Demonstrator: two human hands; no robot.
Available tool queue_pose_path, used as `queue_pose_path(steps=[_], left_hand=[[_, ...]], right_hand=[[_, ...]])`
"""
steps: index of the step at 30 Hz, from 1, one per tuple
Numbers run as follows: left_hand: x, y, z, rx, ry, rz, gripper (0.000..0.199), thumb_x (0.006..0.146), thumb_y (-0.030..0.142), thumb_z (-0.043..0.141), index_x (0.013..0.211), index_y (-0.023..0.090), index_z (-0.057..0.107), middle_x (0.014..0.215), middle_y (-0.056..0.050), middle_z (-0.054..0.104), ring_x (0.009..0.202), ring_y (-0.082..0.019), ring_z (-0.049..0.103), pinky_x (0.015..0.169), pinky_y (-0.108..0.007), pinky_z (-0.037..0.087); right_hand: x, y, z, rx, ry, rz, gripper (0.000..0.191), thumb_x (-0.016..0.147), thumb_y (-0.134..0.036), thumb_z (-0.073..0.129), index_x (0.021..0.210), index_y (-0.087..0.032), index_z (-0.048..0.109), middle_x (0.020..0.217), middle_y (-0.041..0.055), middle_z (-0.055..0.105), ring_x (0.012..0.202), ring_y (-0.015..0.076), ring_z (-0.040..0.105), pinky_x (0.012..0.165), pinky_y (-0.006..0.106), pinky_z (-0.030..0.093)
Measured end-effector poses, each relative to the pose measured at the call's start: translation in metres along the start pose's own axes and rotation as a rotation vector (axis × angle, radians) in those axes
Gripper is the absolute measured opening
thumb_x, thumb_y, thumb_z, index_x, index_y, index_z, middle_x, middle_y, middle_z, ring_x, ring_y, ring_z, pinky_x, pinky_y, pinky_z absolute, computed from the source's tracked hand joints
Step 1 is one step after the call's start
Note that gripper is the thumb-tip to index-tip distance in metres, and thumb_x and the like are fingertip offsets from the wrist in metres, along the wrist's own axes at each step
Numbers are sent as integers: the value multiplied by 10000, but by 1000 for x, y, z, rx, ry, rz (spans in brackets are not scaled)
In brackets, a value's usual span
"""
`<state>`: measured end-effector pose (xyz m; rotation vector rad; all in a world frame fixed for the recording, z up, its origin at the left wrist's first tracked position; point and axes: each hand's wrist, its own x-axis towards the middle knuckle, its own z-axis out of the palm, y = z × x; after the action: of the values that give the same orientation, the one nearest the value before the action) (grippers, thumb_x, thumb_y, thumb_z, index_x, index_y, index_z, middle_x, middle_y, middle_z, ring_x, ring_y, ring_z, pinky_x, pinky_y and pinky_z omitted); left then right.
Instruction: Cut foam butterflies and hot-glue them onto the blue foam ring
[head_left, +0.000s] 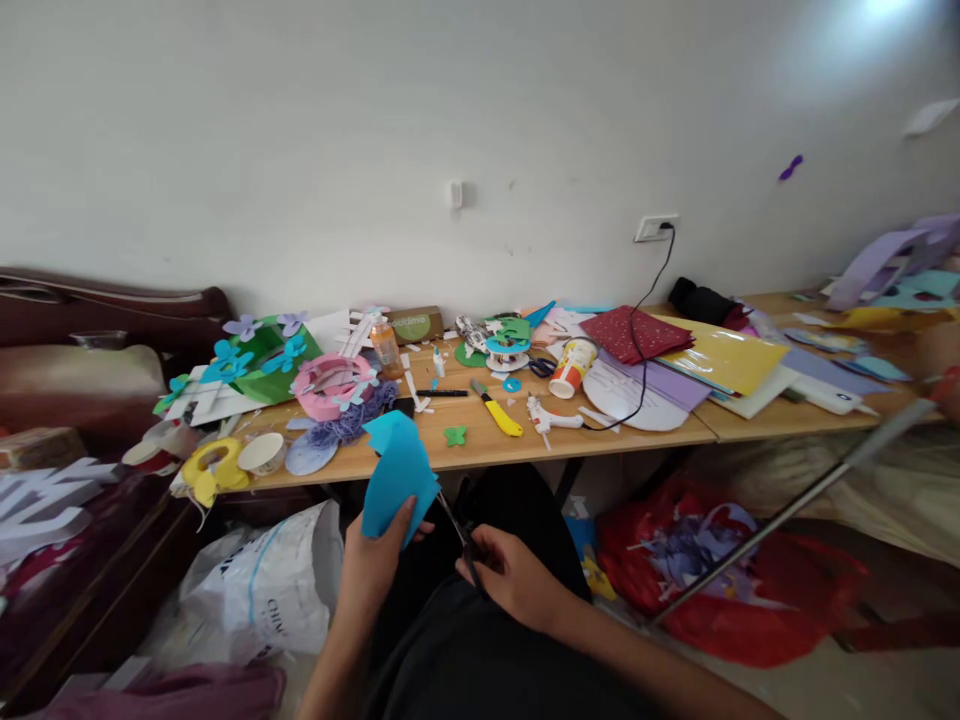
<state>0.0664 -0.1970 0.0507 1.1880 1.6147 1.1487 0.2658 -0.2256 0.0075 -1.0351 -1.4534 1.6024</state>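
My left hand (382,550) grips a sheet of blue craft paper (397,475) above my lap, its upper and right edges cut unevenly. A pair of scissors (457,530) with dark handles is held in my right hand (514,578). The scissor blades point up and left and meet the right edge of the paper; whether they are parted I cannot tell. On the table just beyond lie a small green paper flower (455,436), a yellow-handled utility knife (499,412) and a black pen (442,393).
A white glue gun (553,418) has its cord running to a wall socket (655,228). Paper flowers, a pink paper ring (335,384), a bottle (385,348) and a paper cup (574,368) crowd the wooden table (420,462). Bags (281,580) stand below; a metal pole (787,505) slants at right.
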Motion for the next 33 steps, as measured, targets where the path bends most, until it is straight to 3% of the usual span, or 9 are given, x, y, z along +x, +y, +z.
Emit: queue_pose_path(steps=[4, 12, 17, 27, 33], left_hand=[[-1, 1, 2, -36, -19, -47, 368, 723, 496, 754, 781, 132, 754, 740, -126, 774, 675, -273, 729, 665, -322, 567], [-1, 5, -4, -78, -144, -45, 386, 742, 517, 735, 770, 132, 723, 682, -113, 756, 607, -241, 695, 652, -329, 554], [-4, 12, -5, -84, -150, 10, 365, 738, 508, 740, 691, 151, 676, 620, -77, 724, 548, -194, 641, 600, -292, 520], [-8, 15, -2, -128, -192, 48, 301, 695, 420, 792, 749, 153, 664, 622, -41, 696, 555, -182, 609, 579, -293, 498], [-5, 14, -8, -100, -194, 131, 361, 715, 398, 784, 517, 163, 594, 545, -11, 606, 574, -144, 544, 607, -255, 436]], right_hand=[[-1, -6, -1, -156, 101, -16, 248, 848, -382, 641, 796, -165, 534, 714, -37, 488, 664, 105, 408, 600, 239, 338], [-3, -10, -6, -216, 114, -9, 232, 842, -375, 636, 792, -163, 553, 710, -35, 504, 671, 109, 425, 605, 232, 342], [-5, -8, -7, -257, 121, -23, 217, 844, -360, 625, 784, -165, 553, 707, -32, 517, 661, 108, 425, 599, 233, 336], [-15, -17, -8, -223, 83, -65, 212, 859, -361, 605, 791, -173, 537, 707, -29, 509, 653, 112, 420, 590, 239, 323], [-22, -15, -10, -69, 54, -99, 293, 854, -444, 636, 815, -197, 484, 725, -40, 461, 667, 111, 410, 610, 238, 349]])
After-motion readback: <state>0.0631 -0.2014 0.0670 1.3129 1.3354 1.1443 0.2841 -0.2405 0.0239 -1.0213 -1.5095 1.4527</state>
